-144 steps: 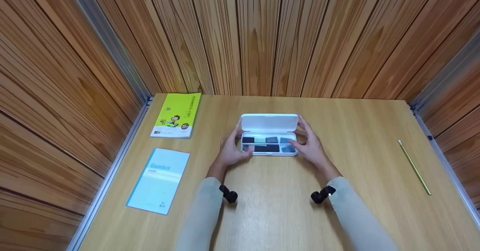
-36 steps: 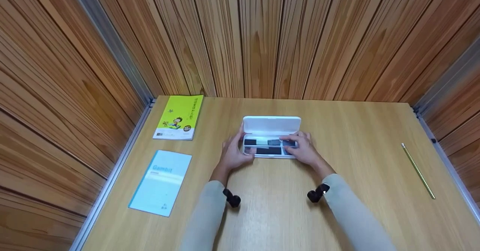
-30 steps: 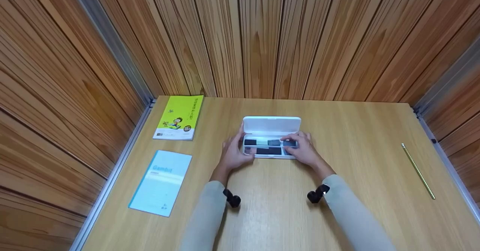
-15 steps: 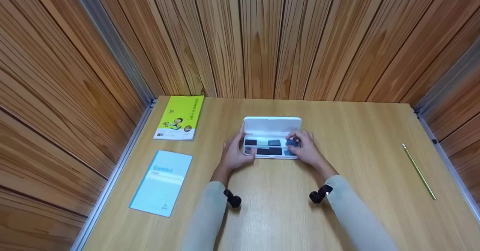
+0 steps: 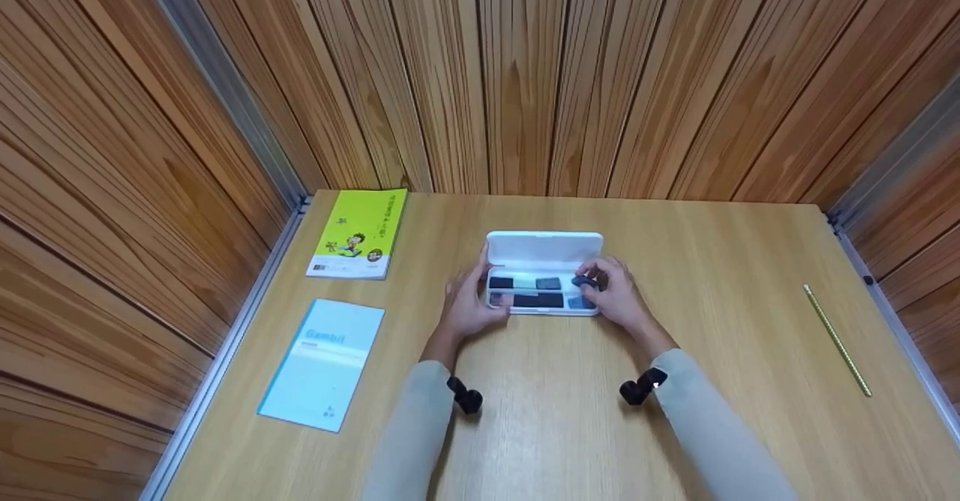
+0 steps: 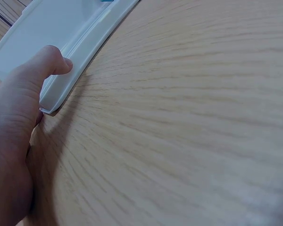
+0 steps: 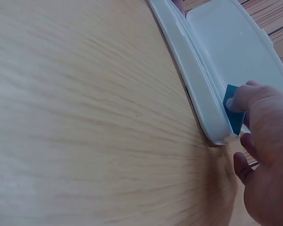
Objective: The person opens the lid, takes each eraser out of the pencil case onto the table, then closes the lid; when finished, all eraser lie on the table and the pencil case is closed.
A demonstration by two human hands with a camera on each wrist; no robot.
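A white pencil case (image 5: 544,247) stands on the table with its lid raised. My left hand (image 5: 469,307) grips its left end, and the left wrist view shows the thumb over the front rim (image 6: 75,66). At the right end, my right hand (image 5: 621,295) pinches a small dark teal rectangular piece (image 7: 233,113) between thumb and fingers. That piece is tilted over the back right compartment. Still lying in the case are a long black piece (image 5: 538,301), a short black piece (image 5: 501,283), a grey-blue piece (image 5: 548,283) and a bluish piece (image 5: 580,303) at front right.
Back left on the table (image 5: 547,426) lies a yellow-green book (image 5: 360,223), with a light blue Gambit notebook (image 5: 322,366) nearer me. A thin gold stick (image 5: 836,340) is far to the right. Wood-panelled walls (image 5: 517,73) enclose the back and sides.
My right hand left its hold on the case's right end, reached inside, and has tilted the teal piece up from the back right compartment. The left hand keeps its grip.
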